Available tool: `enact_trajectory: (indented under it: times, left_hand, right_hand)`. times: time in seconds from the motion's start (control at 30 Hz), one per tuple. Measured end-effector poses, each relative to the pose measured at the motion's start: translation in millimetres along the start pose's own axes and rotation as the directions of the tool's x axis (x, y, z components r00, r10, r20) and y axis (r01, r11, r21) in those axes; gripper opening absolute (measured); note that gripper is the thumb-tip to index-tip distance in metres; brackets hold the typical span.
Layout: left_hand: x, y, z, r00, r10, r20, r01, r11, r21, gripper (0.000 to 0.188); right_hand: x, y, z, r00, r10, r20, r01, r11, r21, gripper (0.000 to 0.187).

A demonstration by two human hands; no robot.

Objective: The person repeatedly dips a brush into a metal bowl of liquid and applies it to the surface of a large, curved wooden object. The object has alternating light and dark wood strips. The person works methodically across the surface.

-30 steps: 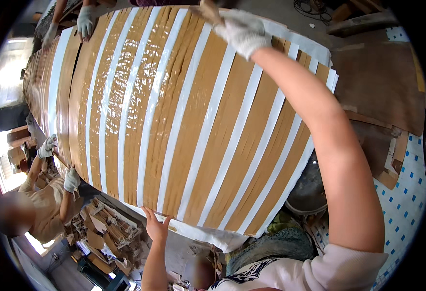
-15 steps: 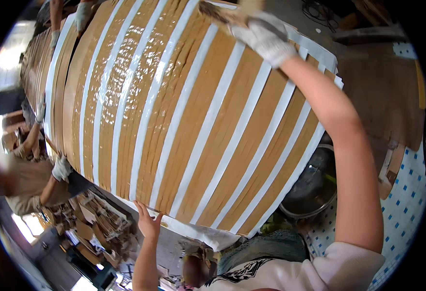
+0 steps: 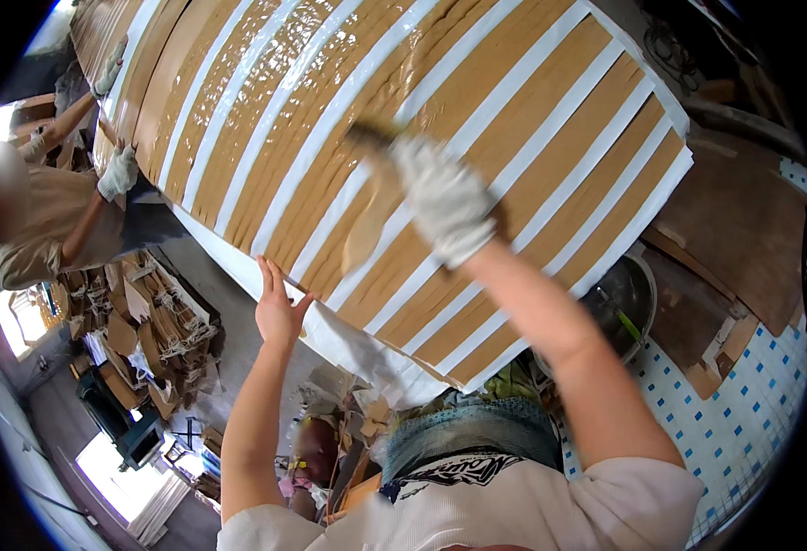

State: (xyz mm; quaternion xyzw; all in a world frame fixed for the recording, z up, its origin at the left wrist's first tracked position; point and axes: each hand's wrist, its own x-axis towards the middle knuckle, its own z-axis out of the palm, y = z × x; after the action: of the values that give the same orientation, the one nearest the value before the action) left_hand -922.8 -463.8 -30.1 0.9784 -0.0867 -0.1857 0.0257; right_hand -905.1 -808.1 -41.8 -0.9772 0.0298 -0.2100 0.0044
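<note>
Shifted nearer from the far edge, the gloved right hand [image 3: 445, 197] grips a brush [image 3: 381, 174], blurred and perhaps touching, over the middle of the brown strips [image 3: 541, 96], while the left hand [image 3: 279, 314] rests unclenched at their near edge; a hard, dragging stroke could ruck them.

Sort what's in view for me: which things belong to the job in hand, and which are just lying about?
In the job:
brush, in the gloved right hand
brown strips and white bands, the bare left hand at their near edge

Probably just lying about:
cardboard scraps, at left
brown board, at right
bowl, though its role is unclear
</note>
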Motion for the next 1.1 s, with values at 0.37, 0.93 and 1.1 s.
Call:
enact_trajectory:
  times: [0.37, 0.93, 1.1]
  left_hand:
    - [15.5, -46.1, -20.6, 0.951, 0.264, 0.164, -0.272, 0.962, 0.030, 0.106]
    - [30.5, -46.2, -20.7, 0.941, 0.175, 0.292, -0.227, 0.961, 0.158, 0.074]
    - [30.5, -47.8, -22.1, 0.937, 0.165, 0.309, -0.228, 0.957, 0.179, 0.072]
  right_hand:
    - [-1.1, -3.6, -59.0, 0.743, 0.429, 0.514, -0.644, 0.668, 0.373, 0.019]
    - [-45.7, -139.1, -40.9, 0.861, 0.361, 0.358, -0.456, 0.861, 0.227, 0.037]
    - [-121.3, -223.5, -53.3, 0.876, 0.093, 0.473, -0.223, 0.948, 0.227, 0.024]
